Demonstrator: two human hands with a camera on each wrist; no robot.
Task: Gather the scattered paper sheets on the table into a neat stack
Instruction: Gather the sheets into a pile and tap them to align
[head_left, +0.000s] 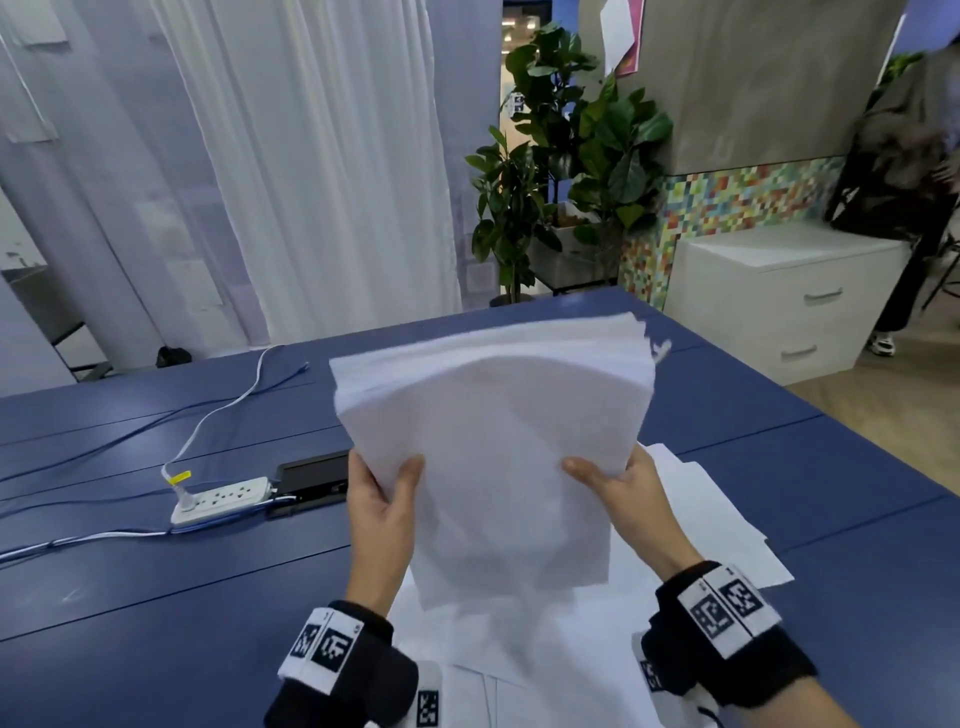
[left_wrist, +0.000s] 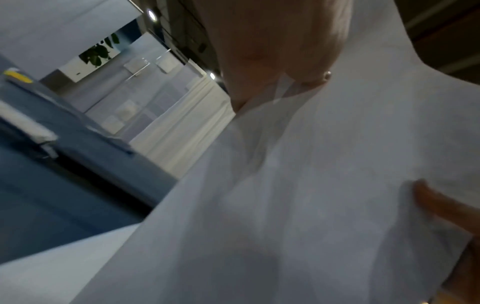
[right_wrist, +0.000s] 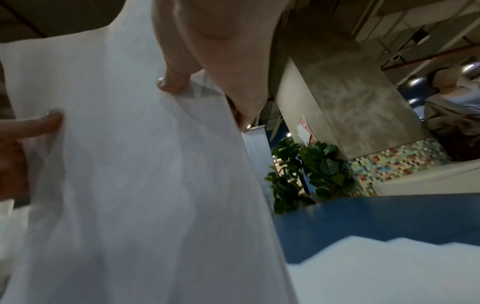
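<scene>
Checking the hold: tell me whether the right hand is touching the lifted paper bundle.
Touching. The head view shows the right hand with its thumb on the face of the paper bundle, its fingers behind the edge.

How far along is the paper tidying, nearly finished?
Partly. Done: many sheets are gathered into a thick bundle. In hand: the left hand and right hand grip its sides, holding it upright above the blue table, top edges uneven. Left: loose sheets lie underneath, and the bundle needs squaring.

Matt white paper stack (head_left: 493, 441); smooth matt blue table (head_left: 156, 597).
</scene>
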